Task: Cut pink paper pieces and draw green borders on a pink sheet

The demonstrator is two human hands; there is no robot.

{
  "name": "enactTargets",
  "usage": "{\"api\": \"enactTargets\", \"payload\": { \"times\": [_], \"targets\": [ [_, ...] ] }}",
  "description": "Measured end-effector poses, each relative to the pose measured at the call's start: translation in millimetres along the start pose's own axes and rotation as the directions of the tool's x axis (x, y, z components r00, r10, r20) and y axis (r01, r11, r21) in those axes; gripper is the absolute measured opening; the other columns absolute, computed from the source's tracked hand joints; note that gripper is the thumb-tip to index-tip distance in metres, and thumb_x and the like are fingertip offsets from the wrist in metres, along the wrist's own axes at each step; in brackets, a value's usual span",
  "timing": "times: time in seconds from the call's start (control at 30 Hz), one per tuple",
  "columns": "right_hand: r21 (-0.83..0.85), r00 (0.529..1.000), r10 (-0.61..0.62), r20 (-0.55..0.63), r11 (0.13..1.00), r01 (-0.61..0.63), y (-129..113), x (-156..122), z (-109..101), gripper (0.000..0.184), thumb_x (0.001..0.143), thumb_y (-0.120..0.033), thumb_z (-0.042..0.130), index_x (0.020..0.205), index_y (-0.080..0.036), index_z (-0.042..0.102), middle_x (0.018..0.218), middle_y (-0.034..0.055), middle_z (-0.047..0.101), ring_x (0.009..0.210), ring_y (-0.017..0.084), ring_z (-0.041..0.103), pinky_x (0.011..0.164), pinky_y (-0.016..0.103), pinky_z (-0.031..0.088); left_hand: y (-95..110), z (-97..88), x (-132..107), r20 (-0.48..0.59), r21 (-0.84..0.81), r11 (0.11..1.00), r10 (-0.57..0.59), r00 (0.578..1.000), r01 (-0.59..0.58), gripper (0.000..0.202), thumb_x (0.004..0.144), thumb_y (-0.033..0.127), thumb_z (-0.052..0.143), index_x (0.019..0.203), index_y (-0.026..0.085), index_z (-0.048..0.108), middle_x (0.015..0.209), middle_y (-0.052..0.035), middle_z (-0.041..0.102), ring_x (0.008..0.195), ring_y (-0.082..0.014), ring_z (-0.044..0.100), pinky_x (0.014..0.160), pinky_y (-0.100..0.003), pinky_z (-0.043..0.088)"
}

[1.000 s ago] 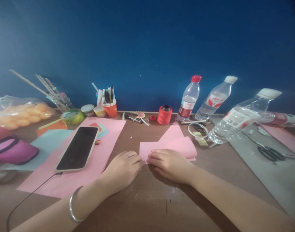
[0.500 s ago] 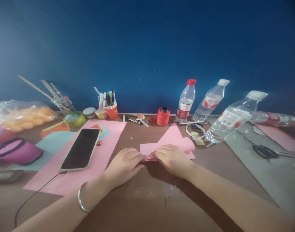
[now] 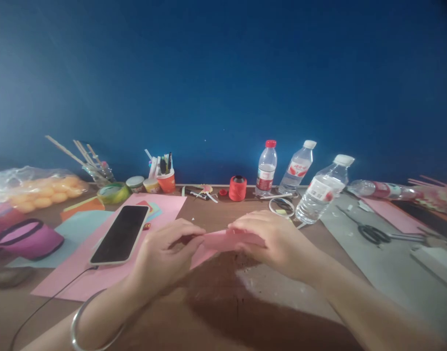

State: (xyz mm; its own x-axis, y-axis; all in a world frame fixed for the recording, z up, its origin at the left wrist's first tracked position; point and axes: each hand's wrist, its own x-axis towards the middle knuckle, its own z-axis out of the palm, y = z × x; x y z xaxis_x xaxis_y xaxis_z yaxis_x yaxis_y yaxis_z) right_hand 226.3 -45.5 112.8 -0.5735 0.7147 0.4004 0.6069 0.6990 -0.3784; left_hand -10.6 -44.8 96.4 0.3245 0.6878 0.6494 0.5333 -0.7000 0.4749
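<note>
Both my hands hold a folded piece of pink paper point(image 3: 223, 240) lifted just above the brown table point(image 3: 216, 312). My left hand point(image 3: 165, 256) pinches its left end between thumb and fingers. My right hand point(image 3: 274, 241) is curled over the paper's right part, covering most of it. A silver bangle point(image 3: 80, 331) sits on my left wrist. A phone point(image 3: 121, 234) with a dark screen lies on a large pink sheet point(image 3: 110, 273) to the left of my hands.
Along the blue wall stand a red thread spool point(image 3: 237, 188), three water bottles point(image 3: 320, 191), a red cup of pens point(image 3: 166, 178), tape rolls and jars. A bag of orange balls point(image 3: 33, 190) and purple bowl point(image 3: 26, 238) lie left. Scissors point(image 3: 373, 234) rest on a grey mat right.
The pink paper lay flat on the table with both hands pressing its near edge; now both hands have lifted it off the table. The view has tilted up and back.
</note>
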Motion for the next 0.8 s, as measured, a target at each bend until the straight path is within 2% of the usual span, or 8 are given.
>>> {"api": "enactTargets", "payload": {
  "times": [0.17,0.27,0.37,0.5,0.67,0.8],
  "targets": [
    [0.199,0.997,0.075,0.003,0.977,-0.074,-24.0,0.7,-19.9,0.021,0.08,-0.028,0.064,0.1,-0.023,0.064,0.098,0.0006,0.068,0.089,0.017,0.062,0.076,0.029,0.048,33.0,-20.1,18.4,0.007,0.028,0.996,-0.084,0.996,0.083,0.01,0.076,0.018,0.061,0.076,0.025,0.068,0.072,0.0043,0.069,0.063,-0.012,0.063,0.053,-0.018,0.048],
    [0.3,0.991,0.125,-0.038,0.948,-0.108,-35.0,8.5,-31.5,0.018,0.077,-0.026,0.066,0.095,-0.025,0.065,0.091,-0.0012,0.068,0.081,0.015,0.062,0.069,0.025,0.048,46.6,-29.2,33.4,0.023,0.063,0.997,-0.053,0.998,0.052,0.008,0.078,0.022,0.062,0.079,0.027,0.069,0.078,0.0042,0.07,0.068,-0.0136,0.065,0.053,-0.019,0.05],
    [0.393,0.979,0.183,-0.091,0.91,-0.134,-41.6,20.0,-42.8,0.008,0.077,-0.024,0.065,0.085,-0.023,0.066,0.08,-0.002,0.067,0.072,0.013,0.06,0.06,0.023,0.046,55.9,-34.2,48.2,-0.017,0.078,0.997,-0.016,1.0,0.017,0.009,0.079,0.025,0.062,0.083,0.027,0.07,0.086,0.0029,0.071,0.077,-0.016,0.066,0.061,-0.021,0.053],
    [0.483,0.973,0.209,-0.098,0.865,-0.137,-41.5,33.1,-51.1,0.001,0.075,-0.02,0.066,0.073,-0.02,0.066,0.068,-0.0036,0.063,0.062,0.01,0.056,0.053,0.02,0.041,59.4,-37.4,58.1,-0.034,0.016,0.999,-0.05,0.998,0.05,0.012,0.078,0.024,0.064,0.088,0.028,0.069,0.083,0.0035,0.071,0.07,-0.0138,0.067,0.058,-0.018,0.055],
    [0.546,0.976,0.218,0.012,0.816,-0.189,-37.4,37.0,-49.8,0.001,0.073,-0.02,0.067,0.074,-0.02,0.067,0.07,-0.0039,0.066,0.064,0.01,0.057,0.055,0.02,0.041,51.7,-38.3,54.3,0.061,-0.071,0.993,-0.085,0.995,0.089,0.023,0.074,0.019,0.065,0.094,0.029,0.069,0.084,0.0024,0.072,0.06,-0.0123,0.065,0.051,-0.016,0.054],
    [0.528,0.969,0.246,0.032,0.819,-0.225,-34.8,37.8,-47.2,0.003,0.073,-0.02,0.067,0.075,-0.022,0.069,0.07,-0.0052,0.067,0.064,0.01,0.058,0.055,0.019,0.04,48.0,-35.2,52.4,0.068,-0.103,0.983,-0.147,0.987,0.154,0.019,0.073,0.019,0.065,0.087,0.03,0.071,0.095,0.0009,0.071,0.072,-0.0162,0.067,0.049,-0.017,0.054]
  ]
}}
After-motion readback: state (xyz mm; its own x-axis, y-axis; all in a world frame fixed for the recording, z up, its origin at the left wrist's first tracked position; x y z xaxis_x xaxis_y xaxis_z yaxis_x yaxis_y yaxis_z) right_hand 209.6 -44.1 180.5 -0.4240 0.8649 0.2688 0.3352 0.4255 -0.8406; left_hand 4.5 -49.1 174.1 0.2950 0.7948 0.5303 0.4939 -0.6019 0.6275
